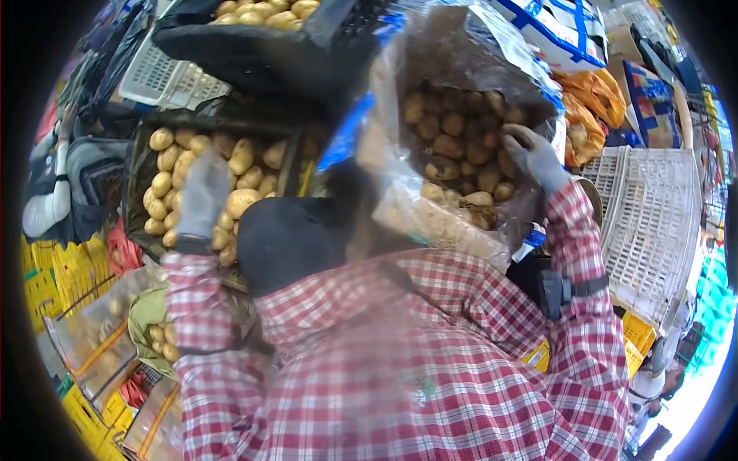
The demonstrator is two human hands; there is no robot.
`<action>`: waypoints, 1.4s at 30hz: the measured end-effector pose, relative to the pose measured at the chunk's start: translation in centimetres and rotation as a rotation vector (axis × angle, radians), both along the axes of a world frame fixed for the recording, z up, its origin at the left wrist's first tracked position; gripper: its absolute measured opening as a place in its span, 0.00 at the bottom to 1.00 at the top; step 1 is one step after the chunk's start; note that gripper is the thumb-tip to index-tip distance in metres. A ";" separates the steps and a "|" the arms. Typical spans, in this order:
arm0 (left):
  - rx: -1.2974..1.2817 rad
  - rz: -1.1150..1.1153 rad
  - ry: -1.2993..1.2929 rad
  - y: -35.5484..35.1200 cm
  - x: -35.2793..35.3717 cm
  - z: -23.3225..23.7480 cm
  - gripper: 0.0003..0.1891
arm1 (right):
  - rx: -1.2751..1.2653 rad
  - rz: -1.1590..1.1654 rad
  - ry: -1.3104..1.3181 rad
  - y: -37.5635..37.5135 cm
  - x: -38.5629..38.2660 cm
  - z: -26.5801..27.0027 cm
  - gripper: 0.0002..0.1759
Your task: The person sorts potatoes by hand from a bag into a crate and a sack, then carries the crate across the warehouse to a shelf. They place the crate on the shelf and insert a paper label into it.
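Note:
My left hand [204,196], in a grey glove and smeared by motion, is over the potatoes [243,157] in a dark-lined crate [138,180]. Its fingers are too blurred to read. On the other side, my right hand [536,157], gloved too, is at the right inner side of a large plastic-lined bag [392,203]. Its fingers are curved and apart, with nothing visible between them. Darker, dusty potatoes [453,146] lie inside that bag, just left of the hand.
A black container [254,54] with more potatoes stands at the back. White slatted crates [649,223] and an orange bag [596,100] are on the right. Yellow crates [69,273] and a green bag [146,311] with potatoes are at the lower left.

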State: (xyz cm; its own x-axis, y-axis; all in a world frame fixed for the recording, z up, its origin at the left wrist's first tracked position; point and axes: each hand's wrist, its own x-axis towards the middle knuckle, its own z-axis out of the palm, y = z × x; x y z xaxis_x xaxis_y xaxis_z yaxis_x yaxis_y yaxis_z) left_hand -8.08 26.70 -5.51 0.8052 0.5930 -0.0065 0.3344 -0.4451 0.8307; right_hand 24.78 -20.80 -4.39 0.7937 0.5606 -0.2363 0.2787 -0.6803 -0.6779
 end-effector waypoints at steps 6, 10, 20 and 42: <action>-0.691 -0.461 -0.473 -14.5 13.5 14.8 0.20 | -0.562 0.398 -0.035 6.1 3.8 -10.8 0.25; -0.633 -0.823 -0.181 -22.7 17.0 9.4 0.17 | -0.378 0.325 0.347 5.4 0.6 -26.4 0.18; -1.467 -0.414 -0.037 -21.2 17.8 -0.4 0.24 | -0.423 0.182 0.318 8.0 -0.7 -13.5 0.46; -0.622 -0.709 -0.335 -24.4 10.5 6.2 0.30 | 0.821 -0.012 0.628 3.4 -15.2 8.8 0.51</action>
